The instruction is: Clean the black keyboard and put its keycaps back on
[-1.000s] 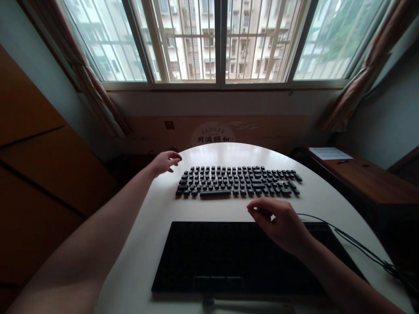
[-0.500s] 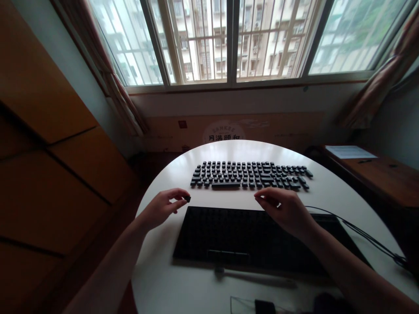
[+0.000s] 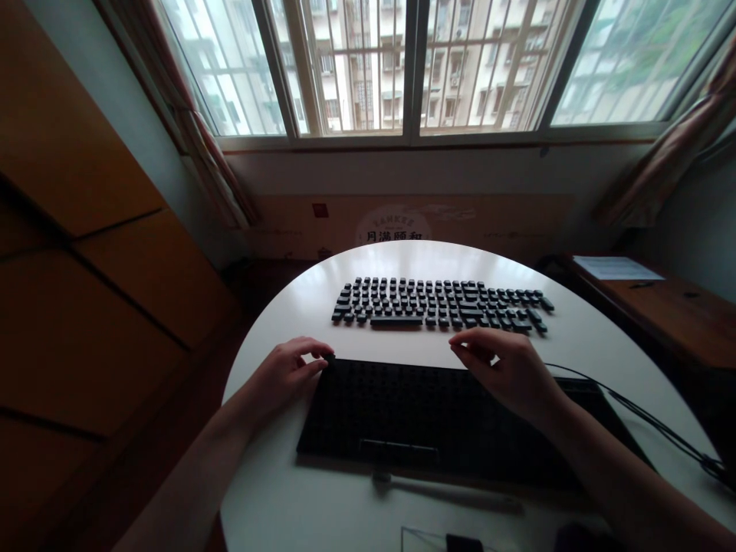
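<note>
A black keyboard body (image 3: 396, 414) lies across the white round table, most of its keycaps off. My left hand (image 3: 296, 366) pinches a small black keycap (image 3: 330, 358) between thumb and forefinger, at the body's far left corner. Whether the keycap touches the body is too dark to tell. Over the body's far edge hovers my right hand (image 3: 506, 364), thumb and fingertips pressed together; anything between them is too small to make out. Behind both hands, loose black keycaps (image 3: 396, 322) lie in rows laid out like a keyboard.
A slim grey stick-shaped tool (image 3: 448, 489) lies in front of the body. Nearer still is a black-handled piece with thin wire loops (image 3: 463, 543). A black cable (image 3: 649, 420) runs off to the right. Papers (image 3: 618, 267) rest on a brown desk (image 3: 684, 310).
My left hand has lowered the keycap slightly, from beside the keyboard body to its far left corner. My right hand has stayed almost in place. The view has shifted slightly.
</note>
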